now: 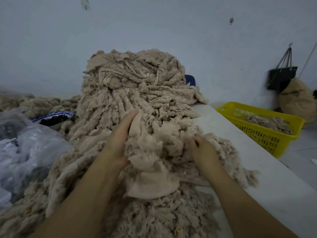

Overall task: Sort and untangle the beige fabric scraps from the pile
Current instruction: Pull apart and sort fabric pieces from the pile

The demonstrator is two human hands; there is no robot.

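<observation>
A tall pile of beige fluffy fabric scraps (pixel 133 83) rises on the white table and spreads toward me. In front of it lies a bunched scrap (pixel 151 152) with its smooth backing turned up. My left hand (pixel 120 140) lies along the left side of that scrap, fingers straight and pointing up the pile, thumb tucked under the cloth. My right hand (pixel 204 152) is on the scrap's right side, its fingers curled and pinching the fuzzy edge. Most of the fingertips are buried in the pile.
A yellow plastic basket (pixel 267 133) with some beige scraps stands beyond the table's right edge (pixel 248 152). A blue-patterned bowl of dark pieces (pixel 53 118) and crumpled clear plastic bags (pixel 25 152) sit at the left. A black bag (pixel 281 76) hangs on the wall.
</observation>
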